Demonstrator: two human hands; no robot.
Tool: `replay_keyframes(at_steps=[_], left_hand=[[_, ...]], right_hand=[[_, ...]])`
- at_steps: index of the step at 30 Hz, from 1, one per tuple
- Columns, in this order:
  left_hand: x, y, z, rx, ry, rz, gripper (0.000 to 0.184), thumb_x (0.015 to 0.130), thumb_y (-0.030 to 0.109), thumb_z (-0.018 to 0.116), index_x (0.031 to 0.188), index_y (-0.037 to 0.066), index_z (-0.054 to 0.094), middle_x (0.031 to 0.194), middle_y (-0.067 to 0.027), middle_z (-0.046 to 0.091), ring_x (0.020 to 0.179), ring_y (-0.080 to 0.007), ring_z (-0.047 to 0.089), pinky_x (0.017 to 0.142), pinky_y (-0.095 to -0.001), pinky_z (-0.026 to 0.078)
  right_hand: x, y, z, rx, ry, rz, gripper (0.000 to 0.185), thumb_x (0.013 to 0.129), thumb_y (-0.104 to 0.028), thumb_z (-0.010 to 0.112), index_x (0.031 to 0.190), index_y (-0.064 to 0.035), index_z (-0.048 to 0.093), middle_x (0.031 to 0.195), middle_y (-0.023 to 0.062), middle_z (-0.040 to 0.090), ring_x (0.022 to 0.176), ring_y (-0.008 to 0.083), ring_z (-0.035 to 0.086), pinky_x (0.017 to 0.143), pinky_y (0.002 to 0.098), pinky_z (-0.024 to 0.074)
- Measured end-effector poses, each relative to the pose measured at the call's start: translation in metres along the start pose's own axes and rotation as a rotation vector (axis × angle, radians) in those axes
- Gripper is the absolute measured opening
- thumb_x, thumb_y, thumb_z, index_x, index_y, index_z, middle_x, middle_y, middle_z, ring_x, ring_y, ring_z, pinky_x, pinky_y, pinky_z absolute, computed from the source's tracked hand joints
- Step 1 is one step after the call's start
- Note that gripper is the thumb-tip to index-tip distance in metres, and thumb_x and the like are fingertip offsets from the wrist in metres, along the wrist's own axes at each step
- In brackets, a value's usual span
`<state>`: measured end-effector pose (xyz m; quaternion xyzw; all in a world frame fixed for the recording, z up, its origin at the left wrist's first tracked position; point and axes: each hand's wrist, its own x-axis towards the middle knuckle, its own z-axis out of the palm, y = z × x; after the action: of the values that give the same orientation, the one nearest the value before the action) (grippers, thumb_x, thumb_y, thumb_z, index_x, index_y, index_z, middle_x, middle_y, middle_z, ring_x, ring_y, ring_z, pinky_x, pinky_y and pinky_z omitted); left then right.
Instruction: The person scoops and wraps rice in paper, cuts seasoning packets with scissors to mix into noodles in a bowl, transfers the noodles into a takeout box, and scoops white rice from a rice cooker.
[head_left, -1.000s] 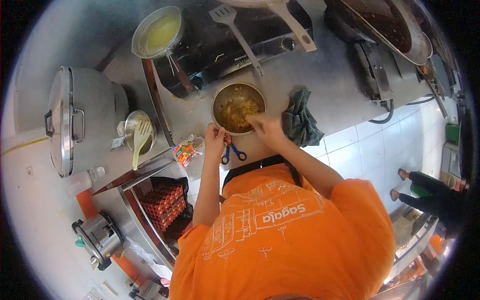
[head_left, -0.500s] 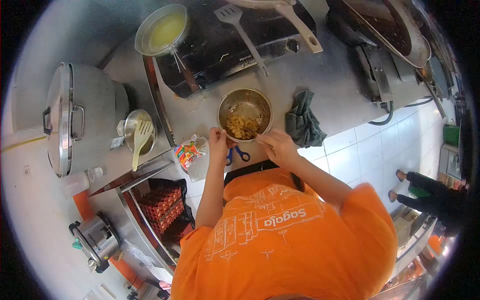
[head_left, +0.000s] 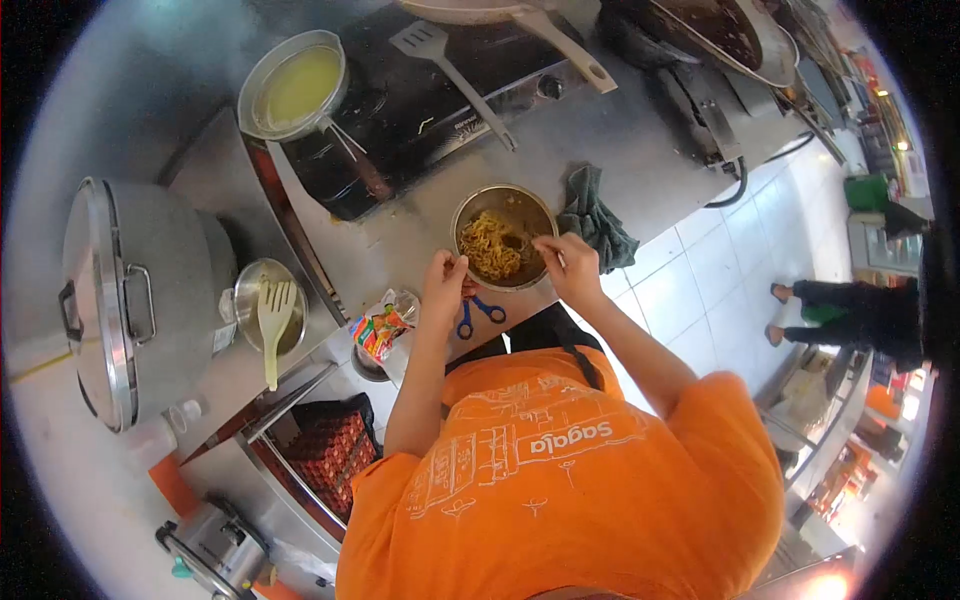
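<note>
A round metal bowl (head_left: 462,215) with yellow-brown noodles (head_left: 488,246) in it stands near the counter's front edge. My left hand (head_left: 446,284) is closed at its lower left rim, thumb and fingers pinching the edge. Over the right rim, my right hand (head_left: 572,268) is closed in a pinch, fingertips reaching inside the bowl. A dark shape lies among the noodles by these fingertips; what the pinch holds is too small to make out. Blue-handled scissors (head_left: 482,314) lie just below the bowl, and a colourful food packet (head_left: 380,328) is left of my left forearm.
Behind the bowl is a black gas stove (head_left: 445,130) with a pan of yellowish liquid (head_left: 300,88) and a slotted spatula (head_left: 455,75). A dark cloth (head_left: 596,222) lies to the right. A large lidded pot (head_left: 165,290) and a metal bowl with a pale slotted turner (head_left: 272,325) stand left.
The view has shifted and turned slightly. My right hand has moved a little up along the bowl's right rim, and the noodles sit bunched more to the left. My left hand stays at the rim.
</note>
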<state>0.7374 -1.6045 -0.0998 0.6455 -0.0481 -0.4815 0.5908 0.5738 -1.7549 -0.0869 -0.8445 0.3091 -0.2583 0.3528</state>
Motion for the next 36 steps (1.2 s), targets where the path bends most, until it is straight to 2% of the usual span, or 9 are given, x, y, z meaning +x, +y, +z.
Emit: replay_keyframes(at_steps=[3, 9, 16, 19, 24, 28, 30, 32, 36], left_hand=[[0.015, -0.013, -0.01, 0.077, -0.116, 0.034, 0.012, 0.095, 0.018, 0.056, 0.091, 0.009, 0.049, 0.077, -0.0007, 0.05, 0.064, -0.011, 0.051, 0.055, -0.0241, 0.045], [0.034, -0.02, -0.03, 0.002, -0.222, -0.043, 0.01, 0.095, 0.018, 0.055, 0.097, 0.013, 0.047, 0.089, 0.0025, 0.05, 0.078, -0.0083, 0.051, 0.065, -0.0255, 0.045], [0.008, 0.008, 0.008, 0.33, -0.253, -0.009, 0.013, 0.088, 0.012, 0.06, 0.097, 0.01, 0.051, 0.084, 0.0006, 0.052, 0.07, -0.0084, 0.051, 0.06, -0.0253, 0.042], [-0.01, 0.012, 0.031, 0.403, -0.251, 0.037, 0.014, 0.086, 0.008, 0.06, 0.097, 0.008, 0.051, 0.083, -0.0018, 0.054, 0.064, -0.0087, 0.051, 0.057, -0.0233, 0.04], [-0.065, -0.001, 0.116, 0.296, -0.35, -0.019, 0.015, 0.087, 0.003, 0.056, 0.1, 0.007, 0.05, 0.087, -0.0029, 0.056, 0.064, -0.0088, 0.05, 0.054, -0.0209, 0.038], [-0.105, -0.017, 0.244, 0.211, -0.488, -0.067, 0.015, 0.088, 0.003, 0.057, 0.098, 0.01, 0.048, 0.087, -0.0016, 0.056, 0.066, -0.008, 0.051, 0.052, -0.0206, 0.037], [-0.114, -0.034, 0.309, 0.153, -0.518, -0.109, 0.017, 0.088, 0.005, 0.061, 0.089, 0.01, 0.045, 0.078, -0.0018, 0.057, 0.06, -0.0072, 0.051, 0.049, -0.0195, 0.037], [-0.115, -0.053, 0.354, 0.186, -0.616, -0.164, 0.016, 0.089, 0.004, 0.06, 0.092, 0.011, 0.046, 0.087, -0.0013, 0.058, 0.064, -0.0061, 0.05, 0.051, -0.0191, 0.036], [-0.121, -0.074, 0.441, 0.346, -0.812, -0.201, 0.016, 0.089, 0.002, 0.057, 0.096, 0.012, 0.047, 0.095, -0.0008, 0.058, 0.07, -0.0054, 0.051, 0.052, -0.0185, 0.035]], right_hand=[[0.014, -0.013, 0.019, -0.097, 0.148, 0.064, 0.014, 0.075, -0.008, 0.068, 0.09, -0.007, 0.068, 0.078, 0.0117, 0.063, 0.074, 0.0317, 0.061, 0.067, 0.0403, 0.0503], [-0.022, -0.036, 0.001, -0.026, -0.282, -0.353, 0.021, 0.072, -0.003, 0.067, 0.092, -0.0054, 0.068, 0.079, 0.0108, 0.063, 0.075, 0.0308, 0.06, 0.068, 0.0393, 0.0498], [-0.043, 0.0, -0.053, 0.081, 0.059, 0.272, 0.012, 0.08, -0.008, 0.066, 0.091, -0.0078, 0.071, 0.076, 0.0117, 0.063, 0.072, 0.0288, 0.059, 0.064, 0.0391, 0.0489], [-0.072, 0.015, -0.071, 0.125, 0.121, 0.182, 0.012, 0.083, -0.011, 0.065, 0.093, -0.008, 0.071, 0.074, 0.0132, 0.063, 0.07, 0.0281, 0.059, 0.063, 0.0389, 0.0481], [-0.116, 0.038, -0.16, 0.085, 0.349, 0.323, 0.011, 0.081, -0.013, 0.066, 0.092, -0.0103, 0.071, 0.07, 0.0119, 0.061, 0.07, 0.0281, 0.058, 0.063, 0.0393, 0.0478], [-0.169, 0.069, -0.228, 0.15, 0.375, 0.177, 0.011, 0.08, -0.015, 0.068, 0.09, -0.0098, 0.071, 0.072, 0.0105, 0.059, 0.071, 0.0286, 0.055, 0.063, 0.0389, 0.0464], [-0.203, 0.067, -0.292, -0.004, 0.309, 0.033, 0.013, 0.073, -0.011, 0.07, 0.086, -0.0113, 0.07, 0.074, 0.0032, 0.06, 0.077, 0.0231, 0.055, 0.065, 0.036, 0.0451], [-0.242, 0.065, -0.351, -0.221, 0.231, -0.087, 0.016, 0.069, -0.01, 0.071, 0.085, -0.013, 0.07, 0.076, -0.0011, 0.061, 0.079, 0.0197, 0.054, 0.066, 0.0339, 0.0439], [-0.301, 0.138, -0.394, -0.319, 0.464, 0.193, 0.019, 0.068, -0.01, 0.072, 0.086, -0.0156, 0.069, 0.075, -0.0059, 0.064, 0.079, 0.0176, 0.053, 0.066, 0.0324, 0.0432]])
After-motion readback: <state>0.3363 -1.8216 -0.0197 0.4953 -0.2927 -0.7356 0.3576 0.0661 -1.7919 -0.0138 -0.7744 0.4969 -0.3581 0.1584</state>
